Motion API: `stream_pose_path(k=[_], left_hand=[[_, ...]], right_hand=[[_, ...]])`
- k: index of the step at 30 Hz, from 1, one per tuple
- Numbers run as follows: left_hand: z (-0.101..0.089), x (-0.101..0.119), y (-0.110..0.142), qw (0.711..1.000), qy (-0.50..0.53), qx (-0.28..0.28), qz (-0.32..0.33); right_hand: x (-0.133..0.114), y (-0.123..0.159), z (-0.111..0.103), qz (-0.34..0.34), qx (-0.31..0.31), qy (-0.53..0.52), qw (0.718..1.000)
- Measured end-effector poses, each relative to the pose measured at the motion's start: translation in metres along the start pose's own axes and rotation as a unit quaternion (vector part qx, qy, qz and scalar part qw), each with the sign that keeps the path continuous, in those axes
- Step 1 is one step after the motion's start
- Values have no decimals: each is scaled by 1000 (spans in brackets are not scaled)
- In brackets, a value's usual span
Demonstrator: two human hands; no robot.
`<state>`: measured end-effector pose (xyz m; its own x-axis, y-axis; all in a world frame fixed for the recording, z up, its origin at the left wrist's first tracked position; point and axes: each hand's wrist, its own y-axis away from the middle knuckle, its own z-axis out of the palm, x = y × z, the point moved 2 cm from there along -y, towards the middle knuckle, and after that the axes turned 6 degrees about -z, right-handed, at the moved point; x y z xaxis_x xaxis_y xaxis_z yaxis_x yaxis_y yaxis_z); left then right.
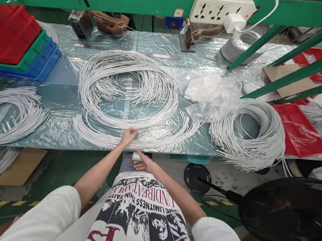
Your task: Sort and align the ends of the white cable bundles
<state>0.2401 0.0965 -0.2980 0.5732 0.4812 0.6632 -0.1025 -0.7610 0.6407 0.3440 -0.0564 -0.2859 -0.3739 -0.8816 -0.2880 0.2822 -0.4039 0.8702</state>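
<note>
Head view: the left hand point(129, 136)'s fingers are curled in at the front wire bundle point(158, 143) — whether they grip it, I cannot tell. Nearer the body, just off the table point(61, 112) edge, the right hand point(145, 163) loosely holds a small roll point(137, 156). Probably steadying the bundle; the next move seems to call for finger room around the strands. Just beyond the left fingers lies the large coil point(150, 86) — bare table is farther left.
</note>
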Motion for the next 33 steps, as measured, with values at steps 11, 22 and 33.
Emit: stream_pose_path(k=[11, 22, 33], left_hand=[[37, -75, 117, 974, 210, -50, -76], [36, -69, 125, 934, 324, -56, -141], [30, -31, 127, 878, 447, -73, -157]], right_hand=[[-1, -4, 5, -44, 7, 36, 998], [-15, 14, -23, -98, 39, 269, 957], [-61, 40, -75, -251, 181, 436, 845]])
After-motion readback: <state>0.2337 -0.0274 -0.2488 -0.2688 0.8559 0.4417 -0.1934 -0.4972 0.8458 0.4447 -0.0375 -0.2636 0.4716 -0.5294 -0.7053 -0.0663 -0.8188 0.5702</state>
